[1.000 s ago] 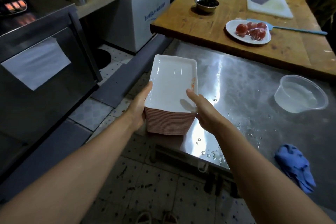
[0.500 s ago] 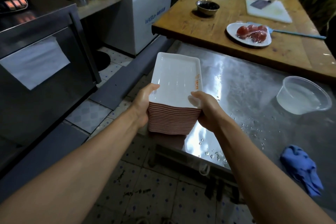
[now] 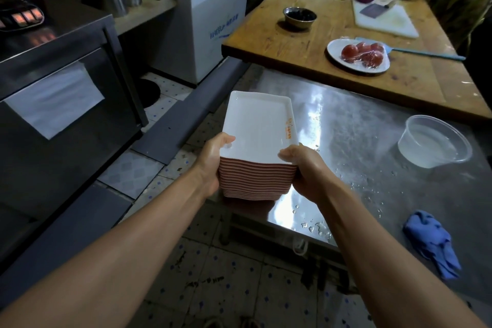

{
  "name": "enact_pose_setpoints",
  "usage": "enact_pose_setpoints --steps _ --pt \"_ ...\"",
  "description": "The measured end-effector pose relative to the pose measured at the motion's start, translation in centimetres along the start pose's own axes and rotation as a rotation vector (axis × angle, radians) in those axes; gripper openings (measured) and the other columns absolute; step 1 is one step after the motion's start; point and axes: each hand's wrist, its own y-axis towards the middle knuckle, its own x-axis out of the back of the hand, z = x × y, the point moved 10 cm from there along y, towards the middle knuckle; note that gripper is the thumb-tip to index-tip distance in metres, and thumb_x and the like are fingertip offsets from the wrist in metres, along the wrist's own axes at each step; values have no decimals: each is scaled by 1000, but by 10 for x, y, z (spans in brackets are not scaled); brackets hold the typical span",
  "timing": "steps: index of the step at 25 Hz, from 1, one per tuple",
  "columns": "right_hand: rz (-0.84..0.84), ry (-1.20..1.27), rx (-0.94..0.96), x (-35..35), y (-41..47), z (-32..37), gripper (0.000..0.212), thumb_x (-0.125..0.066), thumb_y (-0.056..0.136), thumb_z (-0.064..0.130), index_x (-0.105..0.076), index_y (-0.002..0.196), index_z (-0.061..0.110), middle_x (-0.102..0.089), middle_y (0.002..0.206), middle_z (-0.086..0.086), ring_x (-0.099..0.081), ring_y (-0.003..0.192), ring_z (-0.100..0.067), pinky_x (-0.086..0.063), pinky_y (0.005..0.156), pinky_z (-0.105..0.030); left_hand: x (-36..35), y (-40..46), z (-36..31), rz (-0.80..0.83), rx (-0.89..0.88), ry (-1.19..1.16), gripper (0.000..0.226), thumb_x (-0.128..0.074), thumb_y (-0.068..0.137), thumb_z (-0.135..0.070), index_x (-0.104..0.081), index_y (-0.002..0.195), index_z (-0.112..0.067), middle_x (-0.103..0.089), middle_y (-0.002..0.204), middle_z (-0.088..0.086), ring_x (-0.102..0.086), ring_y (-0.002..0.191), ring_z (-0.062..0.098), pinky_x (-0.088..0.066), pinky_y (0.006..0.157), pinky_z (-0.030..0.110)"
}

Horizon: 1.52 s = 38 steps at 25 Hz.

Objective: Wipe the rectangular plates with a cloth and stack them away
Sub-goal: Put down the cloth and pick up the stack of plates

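Note:
A tall stack of white rectangular plates (image 3: 259,125) with red-striped edges sits at the near left corner of the wet steel table (image 3: 359,141). My left hand (image 3: 211,165) grips the stack's left side, thumb on the top plate's rim. My right hand (image 3: 302,170) grips the right side, thumb over the near right corner. Whether the stack rests on the table or is lifted off it is hard to tell. A crumpled blue cloth (image 3: 432,243) lies on the table at the near right, apart from both hands.
A clear plastic tub (image 3: 435,141) with water stands on the steel table at the right. Behind it a wooden table (image 3: 292,42) carries a plate of wrapped tomatoes (image 3: 358,56), a small metal bowl (image 3: 299,17) and a cutting board (image 3: 384,18). A dark counter (image 3: 53,88) and a white freezer (image 3: 207,16) stand at left.
Both hands have closed tighter around the plate stack, thumbs curling onto the top plate. The stack has shifted slightly toward me at the table corner.

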Motion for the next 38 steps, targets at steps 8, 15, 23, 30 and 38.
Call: enact_pose_setpoints --steps 8,15,23,30,38 --pt "21 11 35 -7 -22 -21 28 -36 88 -3 -46 114 4 -63 93 -10 -61 85 -24 -51 67 -31 12 -27 8 -1 43 92 31 -43 90 -33 -71 90 -19 -74 80 2 -69 64 17 -52 53 27" --pt "50 -14 53 4 -12 -24 25 -47 82 2 -53 106 8 -65 103 -12 -64 91 -23 -52 74 -30 10 -22 17 -23 98 61 26 -45 88 -29 -68 86 -17 -72 71 1 -67 56 15 -52 55 27" --pt "69 -155 -47 13 5 -21 60 -55 91 38 -31 140 13 -58 126 -13 -59 113 -30 -41 104 -51 18 -23 7 -75 67 214 26 -43 87 -18 -65 74 -17 -65 62 -4 -58 60 14 -42 57 26" --pt "139 -228 108 5 9 -16 60 -56 86 19 -30 140 28 -60 124 -3 -61 110 -21 -47 100 -42 8 -9 -7 116 0 215 54 -58 74 -27 -50 128 -26 -69 106 -1 -68 87 15 -52 58 20" --pt "189 -157 206 -2 8 -16 69 -48 66 13 -39 133 26 -66 105 -3 -68 79 -10 -52 61 -22 14 -1 12 79 93 110 24 -43 88 -20 -61 103 -13 -72 71 1 -67 54 14 -46 40 19"
